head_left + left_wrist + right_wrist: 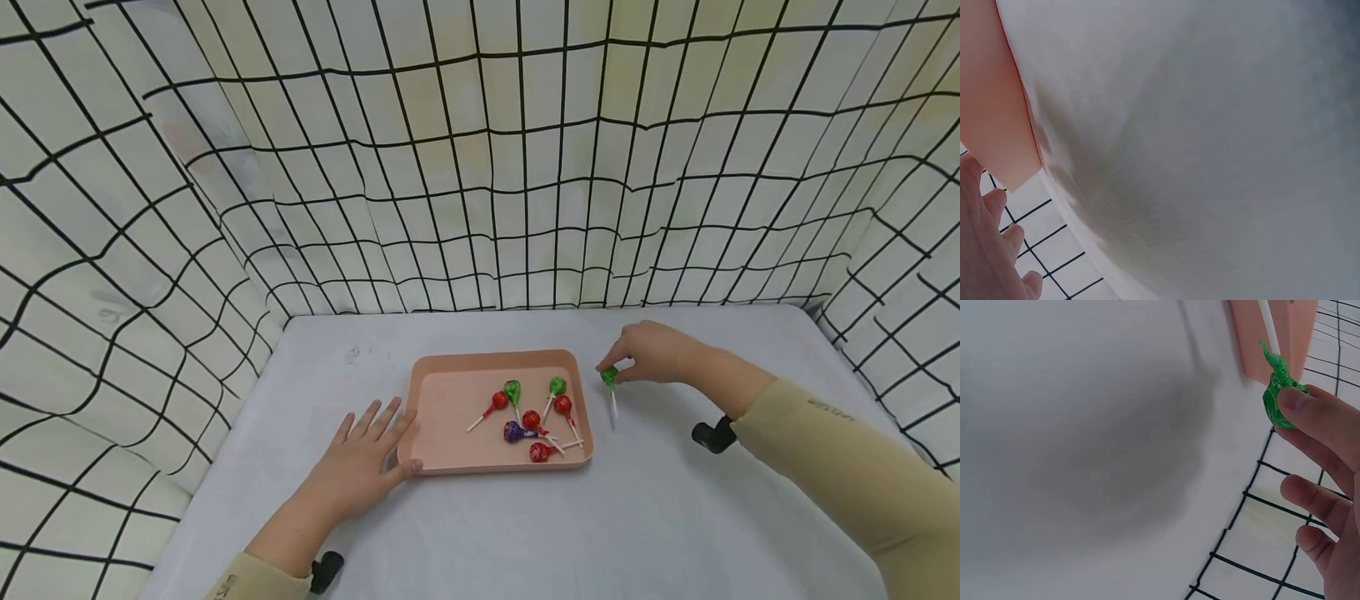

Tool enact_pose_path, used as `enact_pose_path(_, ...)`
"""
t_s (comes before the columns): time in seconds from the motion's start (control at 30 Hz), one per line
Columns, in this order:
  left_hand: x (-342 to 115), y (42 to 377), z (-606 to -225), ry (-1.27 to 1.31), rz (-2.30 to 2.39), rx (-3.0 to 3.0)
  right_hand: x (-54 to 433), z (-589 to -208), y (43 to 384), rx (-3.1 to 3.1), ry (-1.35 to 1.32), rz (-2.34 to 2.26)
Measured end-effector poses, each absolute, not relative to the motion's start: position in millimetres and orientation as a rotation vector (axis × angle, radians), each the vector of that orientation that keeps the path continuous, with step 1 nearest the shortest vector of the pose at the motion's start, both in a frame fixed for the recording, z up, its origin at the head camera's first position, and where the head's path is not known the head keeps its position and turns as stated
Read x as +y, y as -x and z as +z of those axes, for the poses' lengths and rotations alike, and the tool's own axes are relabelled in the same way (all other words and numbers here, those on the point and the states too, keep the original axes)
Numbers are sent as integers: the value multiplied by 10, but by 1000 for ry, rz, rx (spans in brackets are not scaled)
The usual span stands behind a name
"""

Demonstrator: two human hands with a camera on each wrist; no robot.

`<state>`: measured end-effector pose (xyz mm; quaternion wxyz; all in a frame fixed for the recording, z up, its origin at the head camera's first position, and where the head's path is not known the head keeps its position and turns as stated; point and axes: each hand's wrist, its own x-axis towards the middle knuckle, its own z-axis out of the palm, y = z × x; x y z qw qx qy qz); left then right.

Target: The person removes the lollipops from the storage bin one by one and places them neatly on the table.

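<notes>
My right hand pinches a green-wrapped lollipop by its candy head, between thumb and fingers. In the head view it is just right of the pink tray, with the white stick pointing down. My left hand lies with spread fingers at the left edge of the pink tray, thumb and fingertips touching its rim. In the tray lie several lollipops: red ones such as a red lollipop, two green ones including a green lollipop, and a purple lollipop. The left wrist view shows only part of the left hand.
A white-covered table bears the tray. Behind it and at both sides rise white walls with a black grid. Each wrist wears a black strap device, such as the right wrist device.
</notes>
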<state>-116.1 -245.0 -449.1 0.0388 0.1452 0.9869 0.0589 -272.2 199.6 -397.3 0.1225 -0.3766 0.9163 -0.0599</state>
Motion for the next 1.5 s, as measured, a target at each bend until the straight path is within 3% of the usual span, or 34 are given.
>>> enact_pose_path(0.57, -2440, 1160, -4471, -434, 175, 3014, 1945, -4292, 2775, 2594, 1075, -131)
enact_pose_path(1.5, -2440, 1163, -4494, -432, 187, 3023, 1961, -3963, 2771, 2637, 1041, -239)
